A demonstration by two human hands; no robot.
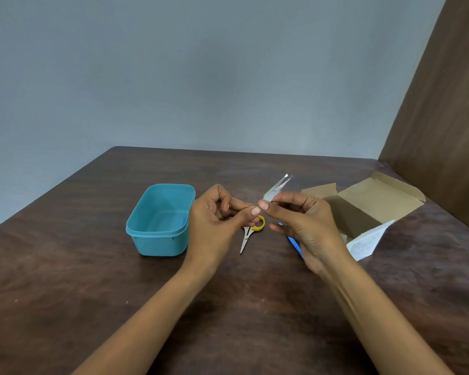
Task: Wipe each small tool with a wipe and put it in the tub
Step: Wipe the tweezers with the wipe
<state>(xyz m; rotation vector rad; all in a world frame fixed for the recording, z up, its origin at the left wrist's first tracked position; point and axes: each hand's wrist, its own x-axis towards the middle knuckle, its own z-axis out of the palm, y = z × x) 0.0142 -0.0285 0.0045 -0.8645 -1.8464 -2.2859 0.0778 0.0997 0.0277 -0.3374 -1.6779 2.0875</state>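
Just right of the frame's centre, both hands meet over the dark table (65, 266), pinching a pair of tweezers (278, 186).

Head view: the right hand (306, 226) grips the tweezers' base, tips pointing to the upper right; the left hand (217, 220) pinches at the same spot, thumbs touching. Left of centre stands the teal tub (157, 239). Yellow-handled scissors (248, 235) lie beneath the hands, a blue tool (294, 243) under the right palm, an open cardboard box (374, 204) at right.

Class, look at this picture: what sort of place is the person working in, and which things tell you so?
Probably a plain room at home or in an office, not a workshop: a bare dark wooden table against a blank grey-blue wall, holding only a plastic tub and an opened cardboard box.
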